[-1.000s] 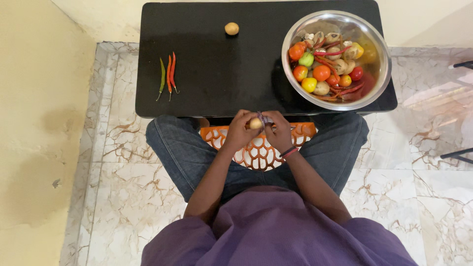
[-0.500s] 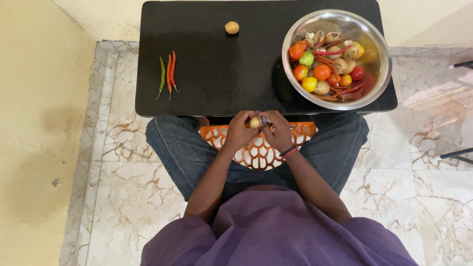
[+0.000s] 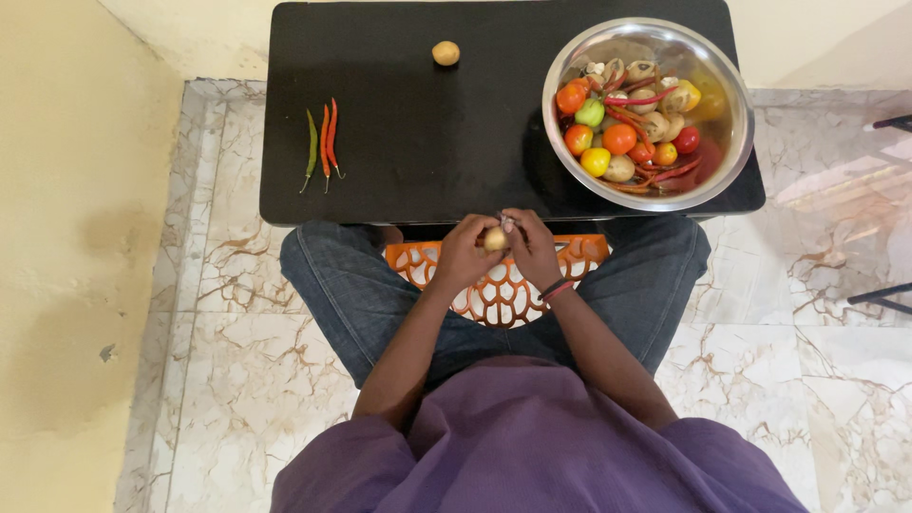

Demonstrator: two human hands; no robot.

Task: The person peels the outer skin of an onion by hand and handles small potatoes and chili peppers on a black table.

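Far left on the black surface (image 3: pixel 427 142) lie three thin chillies (image 3: pixel 321 147), one green and two red, side by side with their long axes running away from me. Further along, near the far edge, sits a single small potato (image 3: pixel 445 53), well apart from everything else.

In the middle, just off the near edge of the surface and above an orange cut-out stool (image 3: pixel 494 290) between my knees, my left hand (image 3: pixel 465 255) is closed around a small pale potato (image 3: pixel 494 238). It lies between my two hands, touching both. My right hand (image 3: pixel 532 249) is curled against its right side, gripping a small purplish tool; I cannot tell what kind. Both forearms angle inward, wrists close together.

To the right stands a steel bowl (image 3: pixel 560 71) of tomatoes, potatoes and red chillies.
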